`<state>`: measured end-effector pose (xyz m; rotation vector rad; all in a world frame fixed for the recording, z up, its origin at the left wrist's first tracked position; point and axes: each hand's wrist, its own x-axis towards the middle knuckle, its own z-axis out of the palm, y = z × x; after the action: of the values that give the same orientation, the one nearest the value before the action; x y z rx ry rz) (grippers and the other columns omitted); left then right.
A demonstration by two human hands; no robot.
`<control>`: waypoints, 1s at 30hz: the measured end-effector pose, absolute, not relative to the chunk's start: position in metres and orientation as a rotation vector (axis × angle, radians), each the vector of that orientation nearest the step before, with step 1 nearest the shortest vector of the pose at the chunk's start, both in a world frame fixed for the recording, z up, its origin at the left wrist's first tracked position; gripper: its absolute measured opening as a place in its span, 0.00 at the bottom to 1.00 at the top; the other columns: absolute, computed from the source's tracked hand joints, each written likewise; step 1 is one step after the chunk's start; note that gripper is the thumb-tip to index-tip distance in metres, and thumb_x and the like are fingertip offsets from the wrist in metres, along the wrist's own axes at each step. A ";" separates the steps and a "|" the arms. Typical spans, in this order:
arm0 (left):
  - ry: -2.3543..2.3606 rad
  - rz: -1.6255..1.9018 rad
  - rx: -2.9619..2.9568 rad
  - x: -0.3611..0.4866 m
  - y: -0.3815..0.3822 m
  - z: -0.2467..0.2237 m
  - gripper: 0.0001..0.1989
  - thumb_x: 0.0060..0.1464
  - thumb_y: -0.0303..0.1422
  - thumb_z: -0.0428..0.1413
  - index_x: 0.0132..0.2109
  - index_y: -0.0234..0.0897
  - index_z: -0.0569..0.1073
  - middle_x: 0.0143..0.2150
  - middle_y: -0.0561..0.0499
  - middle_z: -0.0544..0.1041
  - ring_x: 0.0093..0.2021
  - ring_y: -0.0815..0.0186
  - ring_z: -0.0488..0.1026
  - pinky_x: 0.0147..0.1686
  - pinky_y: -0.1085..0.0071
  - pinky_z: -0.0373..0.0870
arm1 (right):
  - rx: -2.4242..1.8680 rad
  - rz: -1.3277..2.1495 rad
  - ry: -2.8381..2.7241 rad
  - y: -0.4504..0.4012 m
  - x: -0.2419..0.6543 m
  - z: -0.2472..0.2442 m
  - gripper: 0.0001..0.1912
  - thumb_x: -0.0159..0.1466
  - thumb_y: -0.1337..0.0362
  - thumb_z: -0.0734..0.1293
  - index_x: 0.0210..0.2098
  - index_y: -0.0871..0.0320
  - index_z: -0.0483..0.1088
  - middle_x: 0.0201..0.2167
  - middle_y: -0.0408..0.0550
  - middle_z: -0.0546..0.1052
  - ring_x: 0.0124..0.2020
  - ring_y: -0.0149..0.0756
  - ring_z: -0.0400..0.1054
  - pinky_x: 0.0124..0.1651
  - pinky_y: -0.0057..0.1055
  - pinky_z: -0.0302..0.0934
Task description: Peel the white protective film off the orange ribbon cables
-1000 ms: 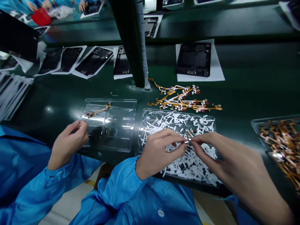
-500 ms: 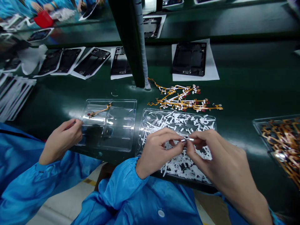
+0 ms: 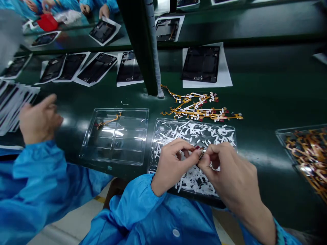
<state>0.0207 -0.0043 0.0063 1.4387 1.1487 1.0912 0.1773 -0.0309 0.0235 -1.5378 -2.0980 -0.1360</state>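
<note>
My left hand (image 3: 173,166) pinches a small flex cable (image 3: 200,152) between thumb and forefinger; a dark red end and a metallic bit of it show. The rest of the cable is hidden by my fingers. My right hand (image 3: 232,173) is closed on the same piece from the other side, fingertips almost meeting the left ones. Both hands hover over a clear plastic tray (image 3: 156,136) strewn with white paper strips (image 3: 196,187). Just beyond it lies a pile of orange flex cables (image 3: 196,110) with white and dark red patches.
Left of me is a second clear tray (image 3: 127,158) with a single flex cable (image 3: 109,121). A co-worker's hand (image 3: 39,119) is beside stacked sheets (image 3: 12,105). A dark post (image 3: 143,51) rises mid-table. Black panels (image 3: 201,64) lie behind; another cable tray (image 3: 281,131) is right.
My fingers have turned the small piece, and its dark red end now shows. My right hand has shifted slightly left. The co-worker's hand has moved left, away from the second tray.
</note>
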 end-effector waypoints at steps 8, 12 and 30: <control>1.132 0.993 1.411 0.015 -0.004 0.010 0.11 0.67 0.34 0.58 0.39 0.37 0.84 0.40 0.48 0.81 0.40 0.67 0.75 0.36 0.72 0.70 | -1.418 0.226 -2.155 -0.033 0.199 0.032 0.03 0.72 0.66 0.64 0.40 0.57 0.68 0.31 0.42 0.73 0.27 0.28 0.69 0.32 0.27 0.61; 1.038 0.967 1.285 0.013 -0.001 0.010 0.08 0.63 0.36 0.62 0.41 0.39 0.85 0.36 0.49 0.81 0.39 0.66 0.76 0.40 0.70 0.71 | -1.361 -0.139 -2.214 -0.035 0.199 0.033 0.14 0.66 0.70 0.73 0.50 0.61 0.71 0.39 0.49 0.80 0.36 0.36 0.75 0.39 0.33 0.64; 1.166 1.006 1.483 0.011 -0.007 0.015 0.08 0.64 0.32 0.59 0.43 0.40 0.85 0.38 0.49 0.82 0.37 0.67 0.76 0.34 0.71 0.71 | -1.488 -0.359 -2.132 -0.024 0.175 0.023 0.03 0.65 0.69 0.68 0.39 0.60 0.69 0.31 0.47 0.78 0.27 0.33 0.71 0.30 0.31 0.60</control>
<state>0.0111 -0.0071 0.0146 1.4830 1.1664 1.0061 0.1747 -0.0238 0.0233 -1.4876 -2.1325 -0.3592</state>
